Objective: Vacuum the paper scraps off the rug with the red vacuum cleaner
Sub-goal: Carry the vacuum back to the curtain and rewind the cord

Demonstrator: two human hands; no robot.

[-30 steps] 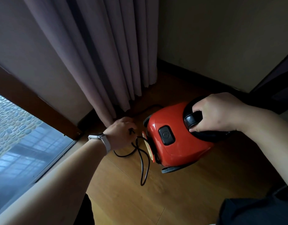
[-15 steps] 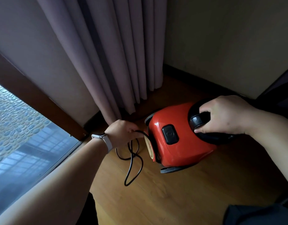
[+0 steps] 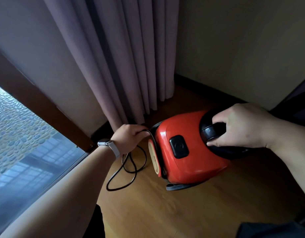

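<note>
The red vacuum cleaner (image 3: 187,150) sits on the wooden floor in a room corner, its black button facing up. My right hand (image 3: 241,125) grips its black carry handle (image 3: 212,131) from above. My left hand (image 3: 129,136), with a watch on the wrist, holds the black power cord (image 3: 129,166) at the vacuum's rear end, close to the curtain's foot. Below that hand the cord lies in loose loops on the floor. No rug or paper scraps are in view.
A mauve curtain (image 3: 117,66) hangs to the floor just behind the vacuum. A beige wall (image 3: 242,48) with a dark baseboard closes the corner. A large window (image 3: 23,143) with a brown frame runs along the left. Wooden floor (image 3: 182,212) stretches toward me.
My left hand has drawn the cord up and toward the vacuum's rear, and the loops on the floor have shifted. My right hand keeps its hold on the handle.
</note>
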